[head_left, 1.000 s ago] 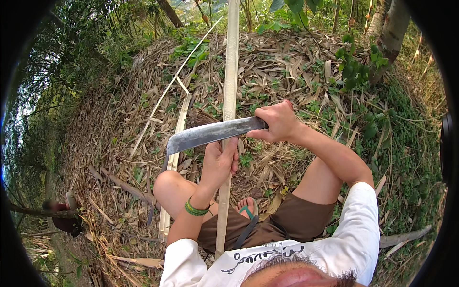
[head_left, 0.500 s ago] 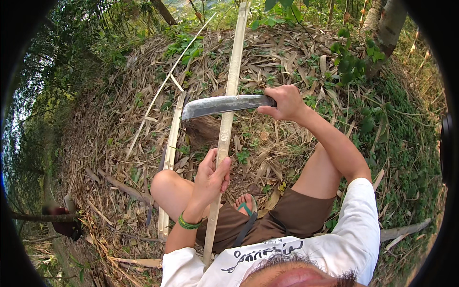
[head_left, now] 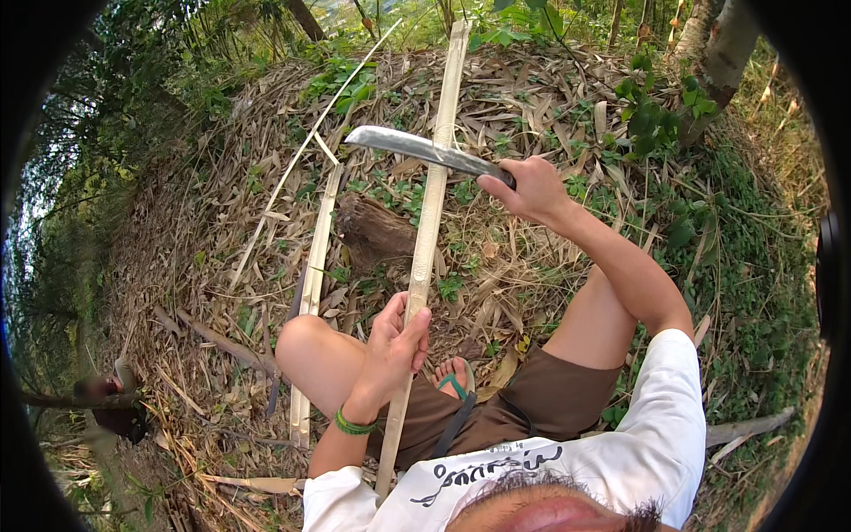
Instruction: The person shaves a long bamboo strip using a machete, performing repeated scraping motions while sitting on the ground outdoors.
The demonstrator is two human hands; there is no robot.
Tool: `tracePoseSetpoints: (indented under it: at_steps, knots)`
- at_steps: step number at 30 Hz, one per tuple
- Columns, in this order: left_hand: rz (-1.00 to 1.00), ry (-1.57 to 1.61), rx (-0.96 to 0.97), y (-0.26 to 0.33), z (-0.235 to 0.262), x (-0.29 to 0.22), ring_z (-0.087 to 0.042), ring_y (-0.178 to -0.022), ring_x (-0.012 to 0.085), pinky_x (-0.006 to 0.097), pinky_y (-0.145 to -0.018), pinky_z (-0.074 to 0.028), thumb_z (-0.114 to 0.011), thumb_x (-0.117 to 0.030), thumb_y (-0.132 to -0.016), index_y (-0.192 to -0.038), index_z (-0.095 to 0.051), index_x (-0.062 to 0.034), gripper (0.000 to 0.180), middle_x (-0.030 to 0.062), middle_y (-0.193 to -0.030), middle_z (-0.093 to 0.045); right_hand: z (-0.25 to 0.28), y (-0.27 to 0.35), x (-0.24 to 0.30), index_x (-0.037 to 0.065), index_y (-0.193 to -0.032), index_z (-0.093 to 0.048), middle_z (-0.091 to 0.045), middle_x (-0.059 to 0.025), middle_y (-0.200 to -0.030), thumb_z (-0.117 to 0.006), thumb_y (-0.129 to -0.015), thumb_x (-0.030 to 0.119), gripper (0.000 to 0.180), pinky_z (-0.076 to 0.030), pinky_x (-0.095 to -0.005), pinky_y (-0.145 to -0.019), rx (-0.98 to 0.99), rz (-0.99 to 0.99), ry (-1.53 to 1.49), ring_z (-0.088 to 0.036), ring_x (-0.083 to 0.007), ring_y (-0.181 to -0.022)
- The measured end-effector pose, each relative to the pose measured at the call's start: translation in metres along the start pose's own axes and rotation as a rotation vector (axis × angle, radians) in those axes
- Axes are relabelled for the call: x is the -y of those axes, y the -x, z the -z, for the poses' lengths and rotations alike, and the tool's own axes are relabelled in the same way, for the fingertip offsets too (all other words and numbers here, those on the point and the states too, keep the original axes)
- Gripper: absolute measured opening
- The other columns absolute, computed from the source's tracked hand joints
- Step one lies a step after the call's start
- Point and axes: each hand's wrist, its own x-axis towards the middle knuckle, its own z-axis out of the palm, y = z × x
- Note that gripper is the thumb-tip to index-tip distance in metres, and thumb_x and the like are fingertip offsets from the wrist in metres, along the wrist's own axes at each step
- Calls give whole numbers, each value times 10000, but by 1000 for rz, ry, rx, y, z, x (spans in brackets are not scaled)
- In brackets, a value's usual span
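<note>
My left hand, with a green band at the wrist, is closed around a long pale split-bamboo strip. The strip runs from beside my left thigh up to the far foliage. In my right hand is the dark handle of a machete. Its grey blade lies across the strip, well beyond my left hand, with the rounded tip pointing left and slightly away. A thin sliver shows at the blade on the strip. My right fingers wrap the handle and partly hide it.
A brown wood stump stands left of the strip. More split strips and a long thin sliver lie on dry leaves beside my left knee. A tree trunk rises at far right. Another person is at far left.
The machete has moved farther along the strip, away from me, and its tip has swung away. The strip and my left hand have shifted slightly toward me.
</note>
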Motion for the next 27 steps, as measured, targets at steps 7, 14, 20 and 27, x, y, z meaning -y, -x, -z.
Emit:
tracePoseSetpoints:
  at_steps: [7, 14, 20, 27]
  knots:
    - [51, -49, 6, 23, 8, 2, -413, -407, 49, 192, -363, -323, -564, -209, -1044, -1183, -491, -2, 259, 2, -621, -495, 22, -15, -31, 31, -705, -655, -567, -161, -531, -536, -912, 686, 697, -504, -462, -549, -22, -71, 60, -627, -363, -537]
    - [75, -51, 10, 24, 13, 14, -430, -417, 56, 205, -375, -334, -567, -220, -1044, -1166, -492, 3, 265, -3, -623, -503, 6, 7, 5, 60, -706, -671, -600, -152, -549, -499, -897, 748, 734, -531, -477, -550, 71, 167, 170, -654, -352, -543]
    - [136, -8, 77, 40, 17, 23, -423, -409, 55, 207, -371, -338, -565, -196, -1041, -1174, -493, 6, 252, -5, -600, -494, 15, -8, -65, 74, -655, -614, -606, -155, -563, -483, -912, 736, 722, -516, -490, -527, -18, -199, 54, -653, -347, -545]
    - [152, 50, 97, 59, 25, 28, -426, -401, 52, 201, -365, -334, -567, -186, -1038, -1171, -498, -6, 234, -10, -599, -500, 30, -9, -90, 77, -714, -661, -601, -168, -563, -482, -921, 723, 702, -510, -486, -540, -38, -161, 94, -641, -378, -546]
